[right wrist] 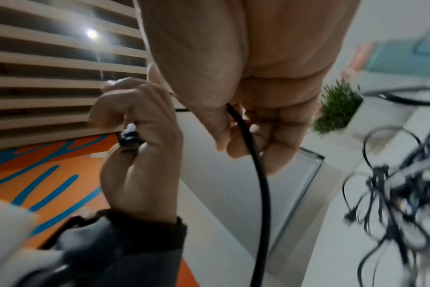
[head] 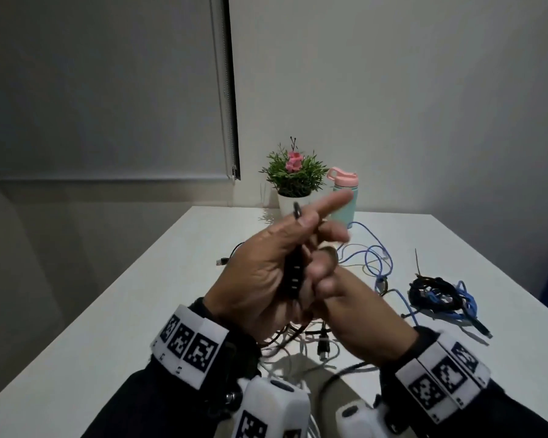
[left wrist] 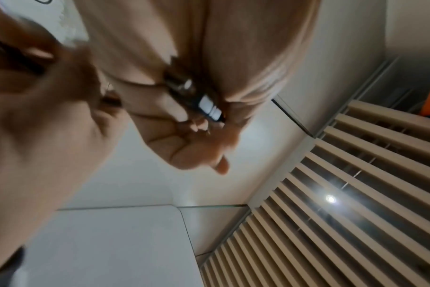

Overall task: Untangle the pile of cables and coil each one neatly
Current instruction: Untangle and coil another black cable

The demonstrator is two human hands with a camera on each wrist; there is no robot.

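The left hand [head: 260, 273] is raised above the white tabletop [head: 133, 311], fingers curled round a bunch of thin black rubber-sheathed cable [head: 293, 273] with pale bands showing along it; its index finger sticks out straight. The right hand [head: 358, 314] meets it from the right, thumb and fingers pinching the same cable, which the right wrist view shows running down from that grip in a smooth curve.

The cable looks light and limp, with just enough spring to hold a loop, so my guess is it will want to unwind unless the coil is pinched where the turns cross. Its hard plug end is the better anchor; the smooth sheath may slip through loose fingers.

More cables wait on the tabletop: a loose heap of thin black and white cables [head: 298, 343] below the hands, a slim blue round-sheathed cable [head: 374, 257] sprawled in open loops behind, and a dark knotted bundle of black and blue cables [head: 437, 294] to the right. A small green plastic-looking plant in a white pot [head: 295, 181] and a mint bottle with a pink lid [head: 345, 191] stand at the far edge.
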